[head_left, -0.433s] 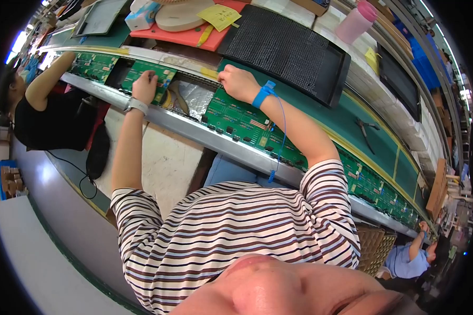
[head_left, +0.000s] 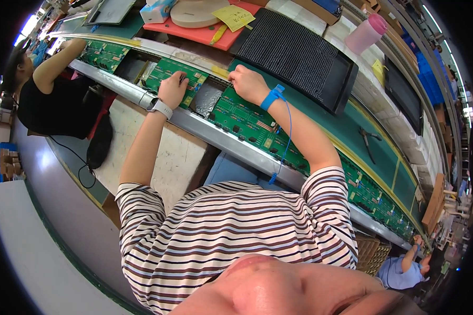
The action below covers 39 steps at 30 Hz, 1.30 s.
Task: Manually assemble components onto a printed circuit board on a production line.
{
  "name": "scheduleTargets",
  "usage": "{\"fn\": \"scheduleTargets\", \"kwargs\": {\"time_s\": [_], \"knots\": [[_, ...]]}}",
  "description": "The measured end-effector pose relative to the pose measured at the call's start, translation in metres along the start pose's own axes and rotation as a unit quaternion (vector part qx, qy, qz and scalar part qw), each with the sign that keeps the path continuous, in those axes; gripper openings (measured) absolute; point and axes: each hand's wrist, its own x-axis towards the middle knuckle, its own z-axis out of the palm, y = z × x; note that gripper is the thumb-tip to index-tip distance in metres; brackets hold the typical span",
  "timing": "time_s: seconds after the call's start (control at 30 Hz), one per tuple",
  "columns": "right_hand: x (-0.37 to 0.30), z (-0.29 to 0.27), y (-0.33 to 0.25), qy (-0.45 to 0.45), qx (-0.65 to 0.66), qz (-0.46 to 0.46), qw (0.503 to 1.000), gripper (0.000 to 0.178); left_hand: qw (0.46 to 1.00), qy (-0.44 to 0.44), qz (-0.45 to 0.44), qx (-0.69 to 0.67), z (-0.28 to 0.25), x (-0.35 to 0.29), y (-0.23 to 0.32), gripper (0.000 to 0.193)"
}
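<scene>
Green circuit board [head_left: 168, 67] has slid rightward along the metal rail [head_left: 194, 127] under the left hand [head_left: 172, 92], fingers curled. Probably light, stiff, fragile: hold its edges. Right hand [head_left: 248, 85] bunches beside the adjacent board [head_left: 247, 116]; both grips unclear.

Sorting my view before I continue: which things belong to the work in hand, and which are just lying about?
Belongs, judging by the hands:
green rectangular circuit board under the left hand
green, component-dotted circuit board near the right hand
long silver metal rail beside them

Seemingly lying about:
pink cylindrical plastic bottle
dark long-handled pliers
yellow paper note
</scene>
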Motion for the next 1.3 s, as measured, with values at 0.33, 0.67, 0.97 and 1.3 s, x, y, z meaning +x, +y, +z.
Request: {"fn": "scheduleTargets", "kwargs": {"time_s": [0.33,0.67,0.97,1.3], "knots": [[0.001,0.002,0.003,0.008,0.012,-0.008,1.0,0.016,0.998,-0.041,0.027,-0.041,0.008,-0.014,0.026,0.022],[0.0,0.002,-0.001,0.006,-0.005,-0.012,1.0,0.012,0.996,-0.071,0.029,-0.054,0.01,-0.022,0.046,0.021],[-0.001,0.0,-0.008,0.002,-0.057,-0.042,0.997,0.011,0.996,-0.062,0.032,-0.062,0.011,-0.023,0.046,0.021],[0.002,0.002,-0.003,-0.002,0.0,0.001,1.0,0.012,0.996,-0.062,0.021,-0.057,0.012,-0.024,0.043,0.023]]}}
